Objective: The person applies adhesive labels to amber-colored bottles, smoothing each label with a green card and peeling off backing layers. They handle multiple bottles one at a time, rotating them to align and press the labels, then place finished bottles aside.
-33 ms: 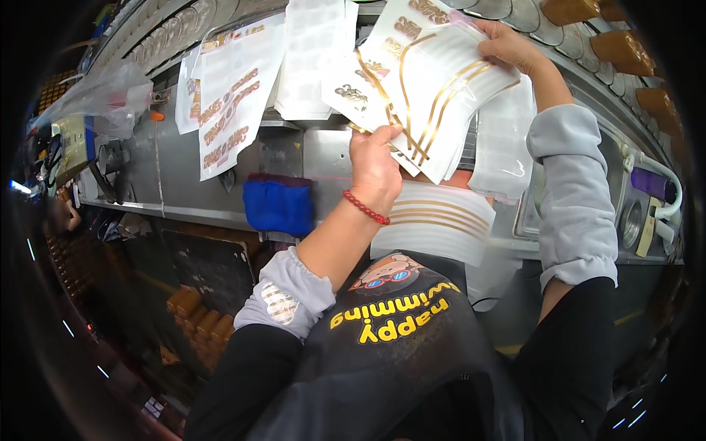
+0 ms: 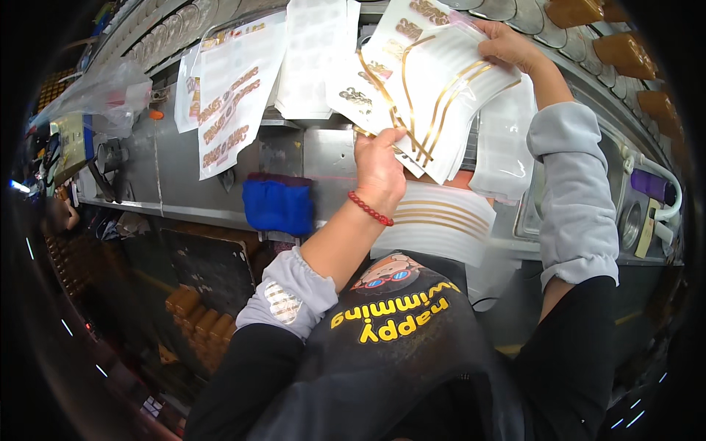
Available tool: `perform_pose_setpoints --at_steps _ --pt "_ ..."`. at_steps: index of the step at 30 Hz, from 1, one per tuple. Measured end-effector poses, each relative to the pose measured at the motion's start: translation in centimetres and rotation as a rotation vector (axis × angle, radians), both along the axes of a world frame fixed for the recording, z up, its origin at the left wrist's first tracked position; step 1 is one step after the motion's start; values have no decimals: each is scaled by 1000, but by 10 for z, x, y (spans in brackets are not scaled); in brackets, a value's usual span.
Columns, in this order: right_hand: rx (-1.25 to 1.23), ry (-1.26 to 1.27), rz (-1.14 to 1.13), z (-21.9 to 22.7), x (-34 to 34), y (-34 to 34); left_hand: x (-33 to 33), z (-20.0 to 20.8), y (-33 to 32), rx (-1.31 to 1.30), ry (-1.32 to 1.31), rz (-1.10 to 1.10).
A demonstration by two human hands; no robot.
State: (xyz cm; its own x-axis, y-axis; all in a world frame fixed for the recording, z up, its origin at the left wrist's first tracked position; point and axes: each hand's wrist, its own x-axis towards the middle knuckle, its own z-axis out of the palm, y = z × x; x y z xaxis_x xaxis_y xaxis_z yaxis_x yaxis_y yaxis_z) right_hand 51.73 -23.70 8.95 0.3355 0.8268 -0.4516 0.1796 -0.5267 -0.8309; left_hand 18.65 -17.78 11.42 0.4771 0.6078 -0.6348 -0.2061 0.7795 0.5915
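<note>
A fanned bunch of white decal sheets [image 2: 460,99] with curved gold stripes and gold-brown lettering is between my two hands. My left hand [image 2: 379,165], with a red bead bracelet at the wrist, pinches the near-left corner between thumb and fingers. At the far right edge my right hand [image 2: 509,48] grips the sheets, its fingers partly hidden behind them. Below them, a translucent white sheet [image 2: 434,220] with several gold stripes hangs over the bench's front edge. To the right lies a pale plastic sheet [image 2: 504,165].
A metal bench [image 2: 198,176] runs across. On it lie a lettered sheet [image 2: 232,110], a pale sheet stack [image 2: 312,66] and a folded blue cloth [image 2: 278,206] at the front edge. Rows of clear glassware [image 2: 173,33] and amber pieces [image 2: 621,51] stand behind; a sink [image 2: 529,209] is on the right.
My left hand has shifted very slightly to the right, and the sheets' left edge with it. My right hand has stayed in place.
</note>
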Motion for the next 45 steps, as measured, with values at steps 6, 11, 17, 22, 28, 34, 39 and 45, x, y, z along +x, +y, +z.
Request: perform_pose_setpoints --at_steps 6,11,17,22,28,34,39,45 --pt "-112 16 138 -16 12 18 5 -13 -29 -240 -43 23" --pt "-172 -75 192 -15 13 27 5 -25 -40 -303 7 22" --pt "-170 -198 196 -22 1 49 -4 -32 -49 -371 95 -41" --pt "-250 -537 298 -21 1 53 -10 -35 -47 -409 5 -62" --pt "-287 -599 320 -19 5 57 -11 -36 -46 -456 -15 -51" --pt "-213 -602 353 -7 3 55 -4 -32 -45 -374 56 -28" --pt "-177 -325 112 8 -7 26 -2 -25 -36 -300 59 -58" --pt "-193 -281 -135 39 -29 -51 -1 3 -9 -48 132 -338"
